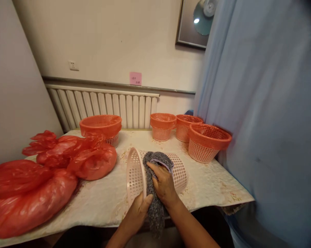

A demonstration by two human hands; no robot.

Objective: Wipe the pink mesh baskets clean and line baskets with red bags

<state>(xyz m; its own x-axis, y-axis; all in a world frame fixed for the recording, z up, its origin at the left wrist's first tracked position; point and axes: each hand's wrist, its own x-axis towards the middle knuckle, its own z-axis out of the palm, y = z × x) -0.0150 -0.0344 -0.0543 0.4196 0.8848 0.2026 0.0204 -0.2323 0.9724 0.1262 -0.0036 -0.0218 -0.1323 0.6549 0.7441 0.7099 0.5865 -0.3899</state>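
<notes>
A pale pink plastic waste basket (180,172) with a lattice wall lies on its side at the table's near edge, its mouth facing left. My left hand (140,208) grips the basket's rim from below, thumb on the outside. Against the outer wall, my right hand (163,182) presses a dark grey cloth (155,206) with a light purple edge. One end of the cloth hangs down between my forearms. The fingers of my right hand are bent over the cloth, and its fold partly hides them.
Tied red plastic bags (36,196) lie on the left. A red-lined basket (101,125) stands behind them. More lined baskets (207,148) stand at the back right, beside a blue curtain (269,120). A radiator (106,105) lines the wall behind the cloth-covered table (104,196).
</notes>
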